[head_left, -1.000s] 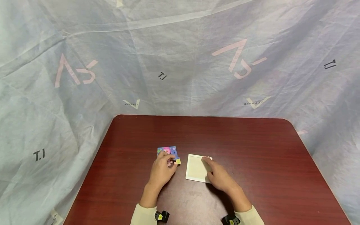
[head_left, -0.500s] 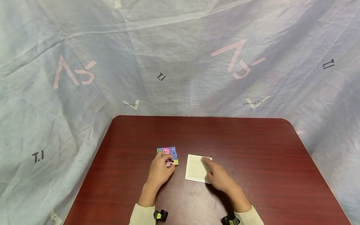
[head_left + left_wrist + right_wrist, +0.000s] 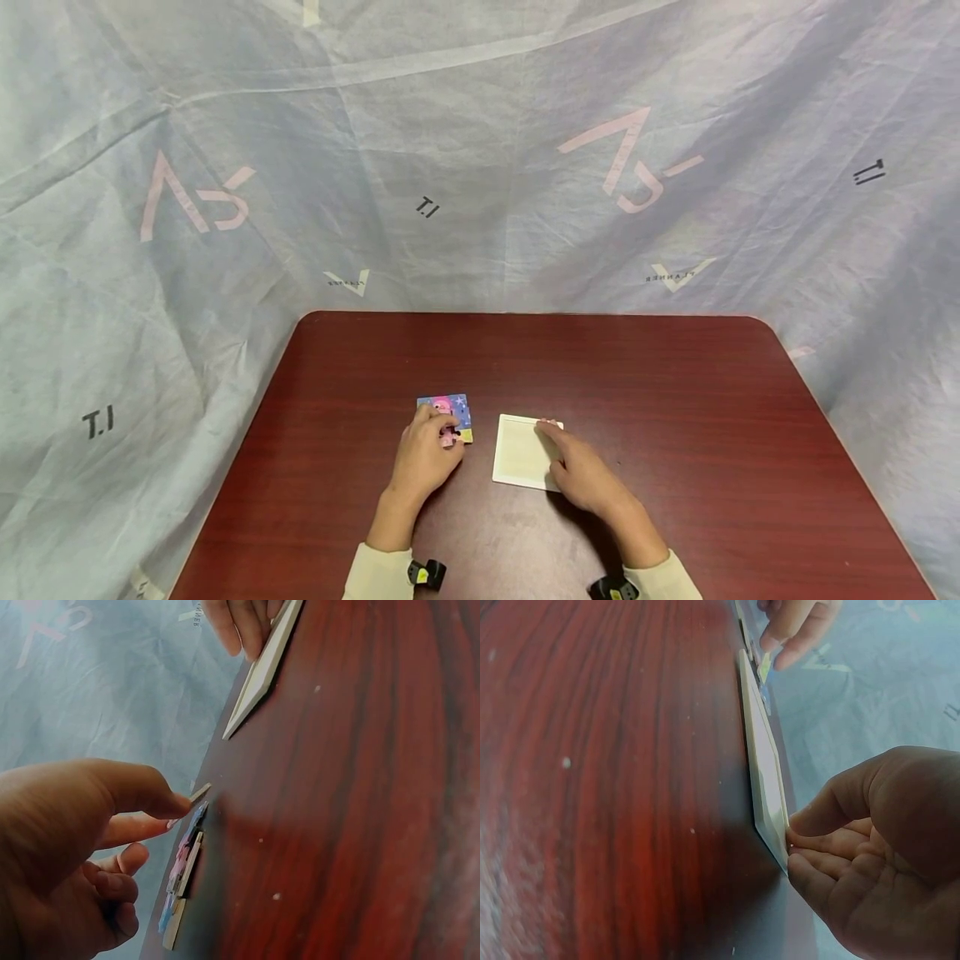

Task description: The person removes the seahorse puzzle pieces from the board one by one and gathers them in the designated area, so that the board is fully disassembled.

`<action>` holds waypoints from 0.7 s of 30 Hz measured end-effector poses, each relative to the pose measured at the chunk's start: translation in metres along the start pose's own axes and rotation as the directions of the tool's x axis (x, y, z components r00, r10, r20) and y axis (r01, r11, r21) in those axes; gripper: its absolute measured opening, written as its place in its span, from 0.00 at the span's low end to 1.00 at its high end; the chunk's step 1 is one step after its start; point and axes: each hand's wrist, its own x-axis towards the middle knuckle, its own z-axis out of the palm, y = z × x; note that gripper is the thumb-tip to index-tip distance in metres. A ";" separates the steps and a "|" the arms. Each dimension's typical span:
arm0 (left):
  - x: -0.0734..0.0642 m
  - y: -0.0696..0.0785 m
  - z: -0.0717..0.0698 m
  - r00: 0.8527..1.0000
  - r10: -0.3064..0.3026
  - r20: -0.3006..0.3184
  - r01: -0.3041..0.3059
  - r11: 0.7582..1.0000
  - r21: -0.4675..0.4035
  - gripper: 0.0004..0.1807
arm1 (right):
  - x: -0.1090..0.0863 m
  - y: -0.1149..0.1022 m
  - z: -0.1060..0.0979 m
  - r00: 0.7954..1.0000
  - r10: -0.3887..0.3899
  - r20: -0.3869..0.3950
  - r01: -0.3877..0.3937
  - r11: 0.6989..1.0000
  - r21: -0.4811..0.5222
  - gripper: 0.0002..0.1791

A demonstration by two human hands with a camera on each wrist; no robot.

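At the left, a small jigsaw puzzle (image 3: pixel 460 408) with a pink cartoon figure on a blue starry ground lies on the table. My left hand (image 3: pixel 426 454) is over its near side and covers part of the picture. Between thumb and index finger it pinches a puzzle piece (image 3: pixel 200 793), tilted above the other pieces in the left wrist view; a yellow-green part of this piece (image 3: pixel 763 669) shows in the right wrist view. My right hand (image 3: pixel 588 475) holds the pale puzzle tray (image 3: pixel 517 450) by its right side, index finger at the far right corner and thumb at the edge.
The dark red wooden table (image 3: pixel 637 375) extends around both things. A grey printed cloth (image 3: pixel 480 167) hangs behind the table and along its sides. A strip of table separates the puzzle from the tray.
The left hand has drawn the yellow-cornered piece slightly left, in against the rest of the puzzle. The right hand and the tray have stayed in place.
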 end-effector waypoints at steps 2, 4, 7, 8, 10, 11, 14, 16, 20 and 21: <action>0.001 -0.001 0.001 1.000 -0.001 0.004 0.001 1.000 0.000 0.15 | -0.001 0.000 0.000 1.000 -0.003 -0.003 0.003 1.000 0.002 0.35; 0.001 -0.001 0.002 1.000 0.002 0.008 -0.002 1.000 0.000 0.15 | -0.001 -0.001 -0.001 1.000 -0.005 -0.004 0.005 1.000 0.007 0.35; 0.002 -0.001 0.003 1.000 0.000 0.019 0.000 1.000 0.001 0.14 | -0.001 -0.001 -0.001 1.000 -0.007 -0.006 0.008 1.000 0.010 0.35; 0.002 -0.001 0.003 1.000 -0.002 0.023 0.001 1.000 0.004 0.14 | -0.001 -0.001 -0.001 1.000 -0.006 -0.004 0.006 1.000 0.013 0.35; 0.003 -0.001 0.003 1.000 -0.005 0.031 0.005 1.000 0.008 0.14 | -0.001 -0.001 -0.001 1.000 -0.007 -0.004 0.007 1.000 0.020 0.35; 0.003 -0.001 0.003 0.999 -0.008 0.034 0.007 1.000 0.010 0.15 | 0.000 -0.001 -0.001 1.000 -0.008 -0.006 0.008 1.000 0.020 0.35; 0.003 -0.001 0.003 0.999 -0.014 0.039 0.014 1.000 0.007 0.15 | 0.000 -0.001 0.000 1.000 -0.019 -0.019 0.020 1.000 0.018 0.35; 0.003 -0.001 0.002 0.999 -0.014 0.038 0.014 1.000 0.005 0.16 | 0.000 -0.001 0.000 0.999 -0.023 -0.024 0.023 1.000 0.015 0.34; 0.003 -0.001 0.001 0.999 -0.013 0.040 0.013 1.000 0.006 0.16 | -0.001 0.000 0.000 0.999 -0.026 -0.030 0.026 0.999 0.019 0.35; 0.003 -0.001 0.001 0.999 -0.014 0.042 0.014 1.000 0.006 0.16 | -0.001 0.000 0.000 0.999 -0.021 -0.028 0.022 1.000 0.023 0.35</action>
